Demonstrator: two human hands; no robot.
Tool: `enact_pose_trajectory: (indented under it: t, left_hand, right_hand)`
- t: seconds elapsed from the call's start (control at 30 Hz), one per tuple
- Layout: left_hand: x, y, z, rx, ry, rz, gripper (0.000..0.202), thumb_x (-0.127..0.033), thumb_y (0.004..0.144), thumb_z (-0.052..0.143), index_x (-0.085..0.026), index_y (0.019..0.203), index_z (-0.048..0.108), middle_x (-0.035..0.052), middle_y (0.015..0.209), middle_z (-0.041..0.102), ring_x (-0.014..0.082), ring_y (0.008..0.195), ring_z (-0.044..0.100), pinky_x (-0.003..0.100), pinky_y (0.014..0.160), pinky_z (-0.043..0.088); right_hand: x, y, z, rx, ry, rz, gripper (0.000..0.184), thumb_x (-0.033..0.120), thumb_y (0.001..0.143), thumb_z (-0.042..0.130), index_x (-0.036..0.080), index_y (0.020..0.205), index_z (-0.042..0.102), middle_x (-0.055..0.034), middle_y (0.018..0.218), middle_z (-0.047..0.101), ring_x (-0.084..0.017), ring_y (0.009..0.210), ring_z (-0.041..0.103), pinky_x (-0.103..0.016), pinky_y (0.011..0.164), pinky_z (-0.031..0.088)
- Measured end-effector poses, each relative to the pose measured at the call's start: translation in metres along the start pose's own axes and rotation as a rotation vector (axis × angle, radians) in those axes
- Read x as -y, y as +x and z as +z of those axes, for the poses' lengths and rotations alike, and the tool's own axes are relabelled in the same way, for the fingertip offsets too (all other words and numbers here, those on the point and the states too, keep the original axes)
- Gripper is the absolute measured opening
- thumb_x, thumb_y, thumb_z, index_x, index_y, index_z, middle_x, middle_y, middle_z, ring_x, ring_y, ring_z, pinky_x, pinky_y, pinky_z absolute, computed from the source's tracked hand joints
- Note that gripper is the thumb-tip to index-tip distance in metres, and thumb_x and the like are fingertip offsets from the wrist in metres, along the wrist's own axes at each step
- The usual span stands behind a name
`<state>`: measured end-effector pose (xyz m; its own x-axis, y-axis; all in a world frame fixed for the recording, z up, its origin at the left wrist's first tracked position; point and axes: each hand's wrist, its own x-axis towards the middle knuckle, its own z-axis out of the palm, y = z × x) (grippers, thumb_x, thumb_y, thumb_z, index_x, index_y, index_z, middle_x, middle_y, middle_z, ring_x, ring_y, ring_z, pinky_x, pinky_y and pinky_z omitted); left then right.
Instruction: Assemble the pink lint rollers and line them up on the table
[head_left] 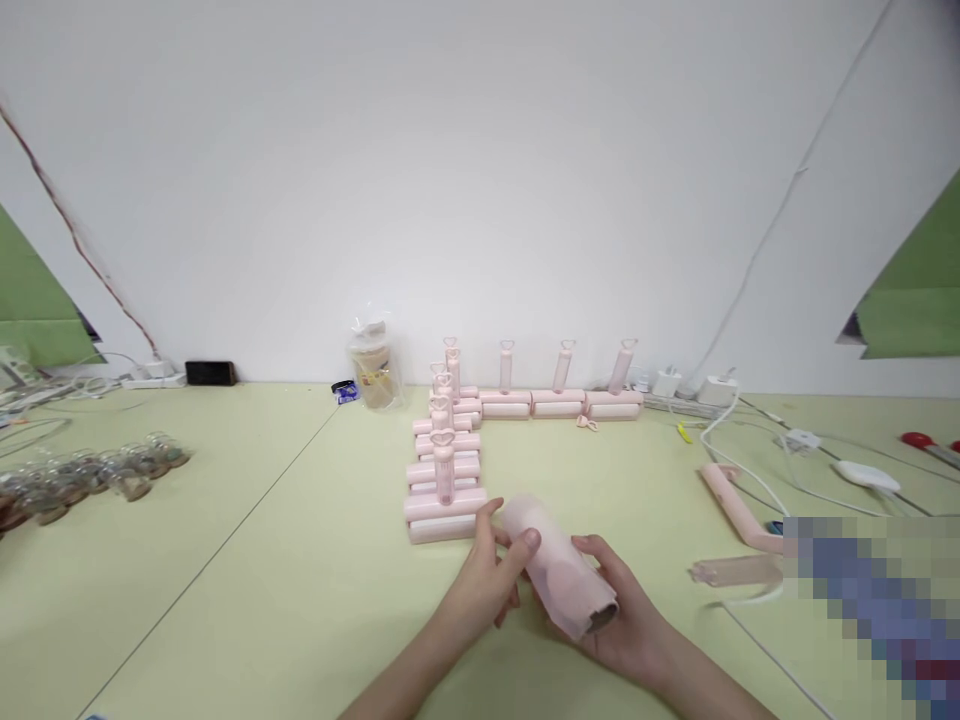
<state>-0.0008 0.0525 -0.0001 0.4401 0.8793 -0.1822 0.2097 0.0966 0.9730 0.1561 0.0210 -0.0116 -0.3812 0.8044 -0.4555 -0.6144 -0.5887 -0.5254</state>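
Note:
A pale pink lint roller refill [559, 565], a paper roll with its hollow core end showing, is held tilted above the table. My right hand [622, 610] wraps round its right side and underside. From the other side, my left hand [487, 580] lays its thumb on the roll; its index finger points away and the other fingers curl close by. Just beyond my left hand stands the nearest pink lint roller [445, 510], its handle upright with a heart-shaped loop. Several similar rollers [504, 400] form an L on the table.
At right lie a pink roller frame [735, 508], a clear pinkish handle piece [735, 571], white cables and chargers [718, 388]. Glass jars [127, 475] cluster at left. A bagged cup [375, 370] and a black phone [211, 373] are by the wall. A pink bow-shaped piece [587, 424] lies by the back row.

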Motion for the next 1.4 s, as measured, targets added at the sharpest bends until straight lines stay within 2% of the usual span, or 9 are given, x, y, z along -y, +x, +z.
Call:
enact_pose_trajectory:
  t: [0.2, 0.33, 0.43, 0.6, 0.8, 0.9, 1.0, 1.17, 1.4]
  left_hand:
    - [-0.011, -0.014, -0.006, 0.005, 0.085, -0.055, 0.048, -0.054, 0.080, 0.044, -0.026, 0.118, 0.034, -0.0005, 0.078, 0.047, 0.0081, 0.044, 0.039, 0.017, 0.030, 0.025]
    - [-0.021, -0.017, -0.006, -0.068, 0.132, 0.024, 0.044, -0.052, 0.078, 0.049, -0.024, 0.111, 0.038, 0.0010, 0.086, 0.053, 0.0138, 0.064, 0.050, 0.022, 0.052, 0.040]
    - [-0.033, -0.013, -0.005, -0.096, 0.236, 0.029, 0.044, -0.055, 0.074, 0.053, -0.025, 0.104, 0.039, 0.0025, 0.091, 0.055, 0.0194, 0.076, 0.054, 0.026, 0.060, 0.041]
    - [-0.044, -0.010, -0.008, -0.108, 0.272, 0.089, 0.032, -0.040, 0.077, 0.051, -0.026, 0.101, 0.037, -0.0007, 0.082, 0.052, 0.0170, 0.069, 0.052, 0.025, 0.056, 0.039]
    - [-0.024, -0.015, -0.014, -0.210, -0.003, 0.414, 0.061, -0.027, 0.072, 0.057, -0.027, 0.120, 0.020, 0.0050, 0.109, 0.044, 0.0174, 0.087, 0.053, 0.030, 0.076, 0.045]
    - [-0.010, -0.014, -0.010, -0.100, 0.016, 0.378, 0.066, -0.022, 0.071, 0.059, -0.027, 0.125, 0.021, 0.0060, 0.112, 0.041, 0.0179, 0.091, 0.055, 0.031, 0.082, 0.044]
    - [-0.001, -0.010, -0.004, -0.005, 0.039, 0.261, 0.054, -0.023, 0.071, 0.061, -0.026, 0.119, 0.035, 0.0058, 0.114, 0.043, 0.0207, 0.101, 0.052, 0.033, 0.087, 0.042]
    - [0.010, -0.002, -0.001, -0.017, 0.140, 0.199, 0.050, -0.028, 0.068, 0.067, -0.023, 0.112, 0.044, 0.0072, 0.116, 0.048, 0.0263, 0.114, 0.042, 0.038, 0.095, 0.035]
    - [0.023, 0.002, 0.003, -0.098, 0.260, 0.508, 0.055, -0.026, 0.080, 0.053, -0.018, 0.129, 0.028, 0.0132, 0.137, 0.028, 0.0241, 0.129, 0.023, 0.043, 0.106, 0.021]
  right_hand:
    - [-0.011, 0.000, 0.006, -0.020, 0.135, 0.134, 0.035, 0.045, 0.078, 0.057, 0.011, 0.084, 0.065, -0.0080, 0.070, 0.071, -0.018, 0.066, 0.066, -0.026, 0.061, 0.049]
    - [-0.013, 0.000, 0.008, -0.013, 0.191, 0.158, 0.037, 0.050, 0.076, 0.057, 0.015, 0.087, 0.064, -0.0049, 0.069, 0.071, -0.018, 0.066, 0.065, -0.029, 0.063, 0.049]
    - [-0.013, 0.000, 0.008, 0.028, 0.224, 0.118, 0.032, 0.048, 0.078, 0.056, 0.017, 0.082, 0.064, -0.0031, 0.065, 0.070, -0.018, 0.064, 0.065, -0.029, 0.062, 0.048]
    - [-0.010, -0.001, 0.008, 0.042, 0.222, 0.018, 0.030, 0.043, 0.080, 0.056, 0.016, 0.087, 0.064, -0.0032, 0.065, 0.070, -0.019, 0.064, 0.065, -0.028, 0.061, 0.048]
    - [0.023, -0.007, 0.003, -0.024, 0.254, -0.131, 0.020, 0.033, 0.080, 0.058, 0.017, 0.092, 0.062, -0.0016, 0.074, 0.069, -0.013, 0.062, 0.063, -0.023, 0.060, 0.049]
    - [0.046, -0.015, -0.001, -0.084, 0.197, -0.303, 0.020, 0.030, 0.078, 0.059, 0.017, 0.092, 0.061, -0.0020, 0.075, 0.066, -0.012, 0.055, 0.058, -0.021, 0.052, 0.048]
    - [0.057, -0.027, 0.000, -0.071, 0.133, -0.417, 0.025, 0.034, 0.078, 0.055, 0.017, 0.096, 0.061, -0.0018, 0.074, 0.062, -0.011, 0.049, 0.051, -0.022, 0.046, 0.045]
    - [0.046, -0.039, 0.012, -0.002, -0.021, -0.453, 0.032, 0.041, 0.080, 0.048, 0.019, 0.097, 0.062, -0.0031, 0.073, 0.058, -0.013, 0.051, 0.048, -0.025, 0.050, 0.043]
    - [0.016, -0.042, 0.025, 0.092, -0.081, -0.315, 0.036, 0.046, 0.074, 0.051, 0.018, 0.093, 0.063, -0.0033, 0.069, 0.056, -0.012, 0.046, 0.045, -0.025, 0.044, 0.037]
